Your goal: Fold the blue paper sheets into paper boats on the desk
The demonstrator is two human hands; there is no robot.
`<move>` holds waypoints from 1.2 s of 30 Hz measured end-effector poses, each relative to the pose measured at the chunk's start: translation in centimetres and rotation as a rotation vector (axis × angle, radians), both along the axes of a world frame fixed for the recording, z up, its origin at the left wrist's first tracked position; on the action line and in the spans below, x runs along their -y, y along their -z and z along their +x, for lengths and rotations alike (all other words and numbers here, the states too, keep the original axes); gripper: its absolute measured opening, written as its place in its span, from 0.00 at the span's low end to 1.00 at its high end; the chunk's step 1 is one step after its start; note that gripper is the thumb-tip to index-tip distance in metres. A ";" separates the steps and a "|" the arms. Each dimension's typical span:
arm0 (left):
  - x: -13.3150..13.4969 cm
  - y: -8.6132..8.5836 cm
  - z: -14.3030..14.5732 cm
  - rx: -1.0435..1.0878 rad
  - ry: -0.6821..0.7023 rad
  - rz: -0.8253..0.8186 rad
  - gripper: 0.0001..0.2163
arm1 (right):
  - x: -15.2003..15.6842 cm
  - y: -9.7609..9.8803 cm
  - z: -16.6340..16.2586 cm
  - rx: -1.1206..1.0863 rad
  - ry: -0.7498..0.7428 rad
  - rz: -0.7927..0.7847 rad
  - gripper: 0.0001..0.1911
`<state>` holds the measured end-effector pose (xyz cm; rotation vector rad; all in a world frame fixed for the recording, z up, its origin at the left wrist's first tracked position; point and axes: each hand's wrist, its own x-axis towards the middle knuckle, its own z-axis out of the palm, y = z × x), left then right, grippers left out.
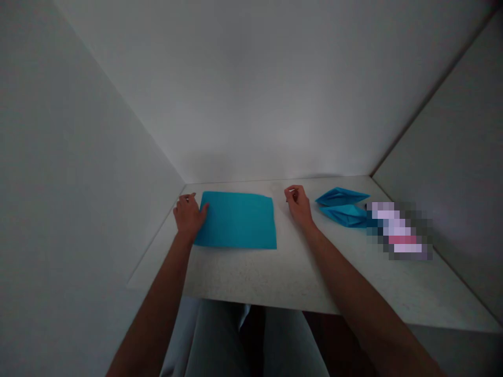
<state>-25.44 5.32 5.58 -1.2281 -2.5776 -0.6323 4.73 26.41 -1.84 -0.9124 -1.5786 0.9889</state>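
A flat rectangular sheet of blue paper (238, 220) lies on the white table in front of me. My left hand (188, 214) rests at its left edge, the thumb stretched out over the paper and the fingers apart beyond the edge. To the right of the sheet, not touching it, my right hand (298, 205) is curled closed above the tabletop; whether anything sits inside its fingers is hidden. Closest to that hand are two pointed folded blue paper shapes, a rear one (341, 196) and a front one (343, 215), lying side by side.
A blurred-out pinkish object (398, 230) lies right of the folded shapes, touching or overlapping the front one. White walls close off the table (251, 277) at the back, left and right. My legs are under its front edge.
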 end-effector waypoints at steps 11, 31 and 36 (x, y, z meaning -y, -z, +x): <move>4.2 6.8 9.3 0.097 0.223 -0.206 0.28 | 0.2 0.0 0.0 -0.003 -0.137 -0.005 0.22; 11.5 4.7 -7.2 -0.207 0.564 -0.574 0.31 | -0.5 0.3 -0.6 -0.022 -0.222 -0.057 0.24; 5.1 1.5 -2.4 -0.261 0.582 -0.418 0.31 | -0.4 0.2 -0.9 -0.009 -0.208 -0.079 0.22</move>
